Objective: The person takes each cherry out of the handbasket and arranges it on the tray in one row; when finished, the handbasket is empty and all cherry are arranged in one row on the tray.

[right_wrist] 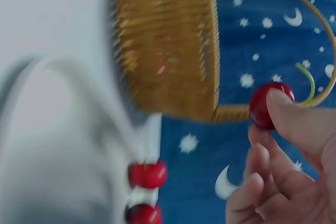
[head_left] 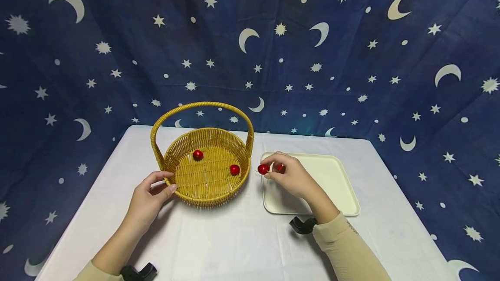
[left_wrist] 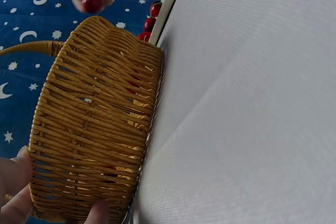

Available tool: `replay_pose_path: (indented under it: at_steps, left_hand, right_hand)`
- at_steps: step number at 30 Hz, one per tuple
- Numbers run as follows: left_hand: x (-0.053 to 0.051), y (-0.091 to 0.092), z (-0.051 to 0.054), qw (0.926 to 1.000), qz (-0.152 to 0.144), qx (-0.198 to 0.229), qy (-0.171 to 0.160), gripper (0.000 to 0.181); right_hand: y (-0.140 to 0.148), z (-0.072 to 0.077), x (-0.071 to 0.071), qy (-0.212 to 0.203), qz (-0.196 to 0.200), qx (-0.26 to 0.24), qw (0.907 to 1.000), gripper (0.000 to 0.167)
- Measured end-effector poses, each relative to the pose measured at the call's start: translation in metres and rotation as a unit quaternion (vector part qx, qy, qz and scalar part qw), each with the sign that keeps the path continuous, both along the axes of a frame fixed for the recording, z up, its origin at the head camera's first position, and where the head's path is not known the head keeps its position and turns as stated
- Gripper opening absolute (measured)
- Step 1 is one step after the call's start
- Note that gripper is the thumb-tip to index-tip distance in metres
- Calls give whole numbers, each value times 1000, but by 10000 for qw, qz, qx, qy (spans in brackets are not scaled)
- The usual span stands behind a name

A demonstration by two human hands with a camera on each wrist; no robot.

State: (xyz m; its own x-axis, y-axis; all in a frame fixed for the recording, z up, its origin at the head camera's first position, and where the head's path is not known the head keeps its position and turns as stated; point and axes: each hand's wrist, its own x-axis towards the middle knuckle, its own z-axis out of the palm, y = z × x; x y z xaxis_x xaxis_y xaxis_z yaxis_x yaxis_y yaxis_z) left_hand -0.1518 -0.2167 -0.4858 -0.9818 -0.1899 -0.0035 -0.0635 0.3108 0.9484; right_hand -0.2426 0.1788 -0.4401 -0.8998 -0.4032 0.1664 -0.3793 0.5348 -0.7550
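Observation:
In the head view my left hand [head_left: 145,203] grips the near-left rim of a yellow wicker basket [head_left: 212,198], thumb and fingers on its edge. Two red cherries lie on the basket floor, one cherry [head_left: 198,155] toward the back and another cherry [head_left: 234,169] at the right. My right hand [head_left: 291,177] pinches a cherry [right_wrist: 269,109] with a green stem between thumb and fingertips, held above the left side of a cream tray [head_left: 328,181]. Several more cherries [left_wrist: 149,24] sit at the tray; in the head view my right hand mostly hides them.
The basket's tall arched handle [head_left: 202,104] rises over it. A white cloth covers the table [head_left: 218,246], and a dark blue curtain [head_left: 281,73] with moons and stars hangs behind and at both sides. Each wrist carries a black strap mount [head_left: 302,225].

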Motion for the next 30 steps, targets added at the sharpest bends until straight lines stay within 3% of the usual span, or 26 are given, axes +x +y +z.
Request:
replay_pose_path:
  at_steps: [11, 15, 21, 30]
  left_hand:
    - [0, 0, -1, 9999, 79, 38, 89, 37]
    - [0, 1, -1, 9999, 95, 17, 114, 37]
    - [1, 0, 0, 10000, 56, 44, 64, 40]
    - [-1, 1, 0, 9999, 79, 31, 72, 38]
  right_hand:
    - [77, -25, -9, 326, -938, 582, 9934, 29]
    - [96, -33, -14, 80, -1241, 884, 9883, 29]
    - [109, -45, -25, -438, -1462, 1081, 9824, 30]
    - [117, -60, -36, -352, -1612, 1351, 9770, 31]
